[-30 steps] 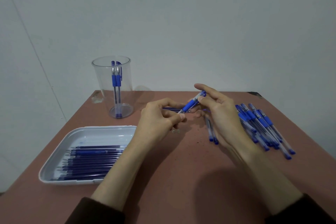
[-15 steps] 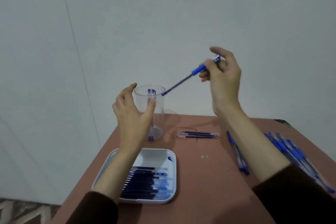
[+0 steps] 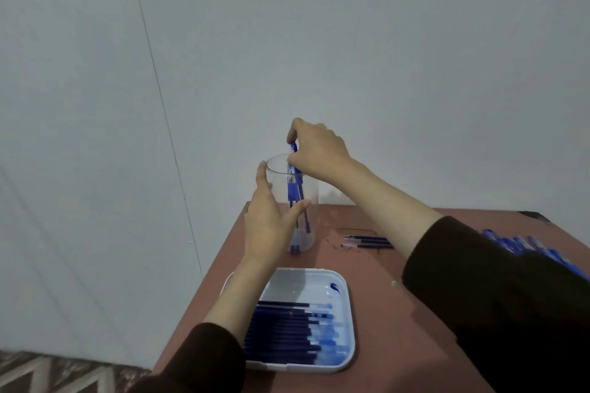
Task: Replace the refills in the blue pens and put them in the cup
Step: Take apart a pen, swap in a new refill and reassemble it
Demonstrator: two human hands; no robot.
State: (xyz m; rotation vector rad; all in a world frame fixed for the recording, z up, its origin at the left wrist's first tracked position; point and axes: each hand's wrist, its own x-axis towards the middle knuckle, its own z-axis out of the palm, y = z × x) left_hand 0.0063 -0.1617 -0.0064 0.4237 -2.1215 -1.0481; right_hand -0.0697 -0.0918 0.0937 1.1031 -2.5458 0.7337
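Reddish table bearing a white tray of dark refills at its near left, a clear cup upright at the far left corner, and spare pens heaped at the right edge. The left hand, fingers straight and thumb spread, rests against the cup's wall. The right hand pinches the top of a blue pen between thumb and fingertips, its lower part inside the cup beside the stored pens.
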